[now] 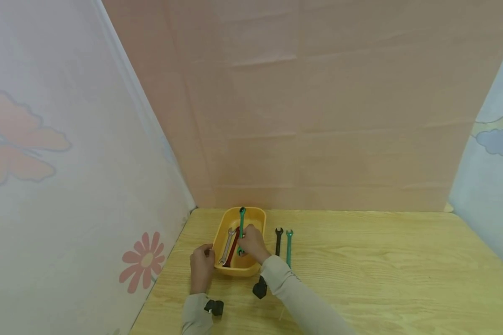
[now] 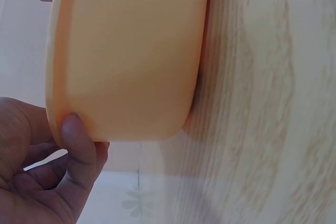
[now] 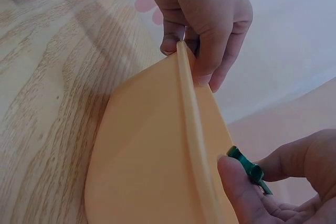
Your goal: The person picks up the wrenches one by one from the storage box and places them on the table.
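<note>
My left hand pinches the rim of a yellow plastic bin at its near left corner; in the left wrist view its thumb lies against the outside of the wall. Over the bin, my right hand holds a green wrench between thumb and fingers. One end of that wrench points to the back of the bin, and the other shows past the fingertips in the right wrist view. A silver wrench and a dark red wrench lie side by side inside the bin.
To the right of the bin, a black wrench and a teal wrench lie on the wooden table, partly behind my right forearm. A patterned wall rises at the left and a tan cloth hangs behind the table.
</note>
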Demonstrator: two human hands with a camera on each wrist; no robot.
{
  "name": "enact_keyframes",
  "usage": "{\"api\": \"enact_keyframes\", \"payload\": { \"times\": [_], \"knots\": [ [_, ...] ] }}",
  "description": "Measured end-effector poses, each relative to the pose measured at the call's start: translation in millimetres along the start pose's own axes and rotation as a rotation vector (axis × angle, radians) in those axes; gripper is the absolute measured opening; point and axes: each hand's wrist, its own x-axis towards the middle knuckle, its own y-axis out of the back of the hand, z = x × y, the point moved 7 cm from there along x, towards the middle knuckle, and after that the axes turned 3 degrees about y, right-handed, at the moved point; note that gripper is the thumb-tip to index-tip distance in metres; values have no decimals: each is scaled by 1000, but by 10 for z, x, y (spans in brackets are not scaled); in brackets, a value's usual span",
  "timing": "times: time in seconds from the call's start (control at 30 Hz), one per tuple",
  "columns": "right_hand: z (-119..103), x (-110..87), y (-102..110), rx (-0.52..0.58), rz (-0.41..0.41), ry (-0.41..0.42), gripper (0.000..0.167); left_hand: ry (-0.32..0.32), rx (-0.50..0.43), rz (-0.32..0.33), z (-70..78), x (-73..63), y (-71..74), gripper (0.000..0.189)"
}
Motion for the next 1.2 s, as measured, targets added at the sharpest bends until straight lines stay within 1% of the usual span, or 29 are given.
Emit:
{"api": "enact_keyframes", "payload": {
  "times": [0.1,0.33,0.4,0.5,0.57,0.6,0.63,0.7,0.73,0.8,0.83,1.0,1.2],
  "knots": [
    [-10,1,22,4,2,0,17,1,7,-4,3,13,-9,22],
    [-11,-1,67,11,-5,0,16,6,23,-3,5,28,-44,20],
    [-22,-9,88,9,-4,8,19,5,26,1,7,32,-50,20],
    [-49,-27,128,5,9,29,31,6,30,4,8,43,-59,19],
    [-63,-40,160,8,24,38,35,1,30,3,15,52,-62,19],
    [-72,-46,177,15,30,43,33,6,28,0,13,56,-67,20],
    [-73,-53,195,24,37,39,27,9,28,-2,13,60,-69,20],
    [-64,-64,222,37,43,25,8,12,30,-8,11,63,-75,20],
    [-58,-69,236,46,46,17,3,13,32,-12,9,63,-77,21],
    [-31,-73,257,51,48,-5,19,20,30,-17,0,61,-81,21],
    [-13,-72,266,49,48,-18,20,22,29,-17,-3,58,-81,21],
    [17,-57,308,48,57,-34,5,25,28,-9,-7,60,-67,21],
    [12,-62,395,42,84,-27,5,36,21,-19,-17,69,-69,22]
  ]
}}
